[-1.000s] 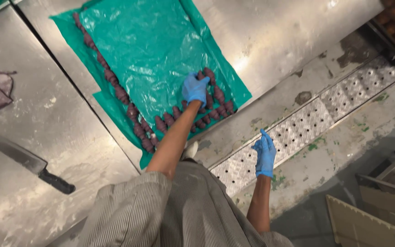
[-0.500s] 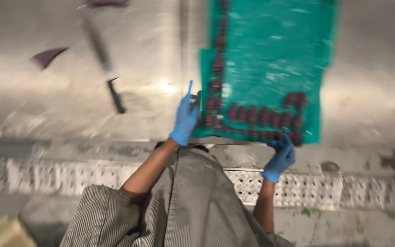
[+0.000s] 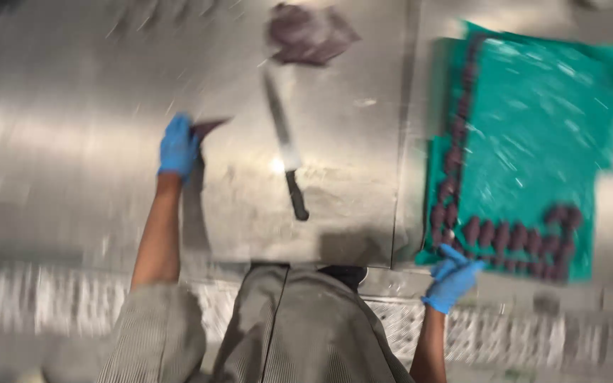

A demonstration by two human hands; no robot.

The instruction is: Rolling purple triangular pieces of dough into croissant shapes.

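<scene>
While you look down over your striped smock [image 3: 306, 333], your right hand [image 3: 452, 278], in a blue glove, sits nearest you at the front edge of the steel table [image 3: 72, 177], fingers spread open and touching the near corner of the green plastic sheet [image 3: 533, 149]. Rows of dark reddish pieces [image 3: 512, 237] line that sheet's near and left borders. Farther out, your left hand [image 3: 177, 145], also gloved, closes on a small dark piece [image 3: 207, 128] resting on the steel. Between your hands lies a black-handled knife [image 3: 285, 152], untouched. Beyond its tip, farthest away, lies a dark purplish slab [image 3: 308, 34], blurred.
</scene>
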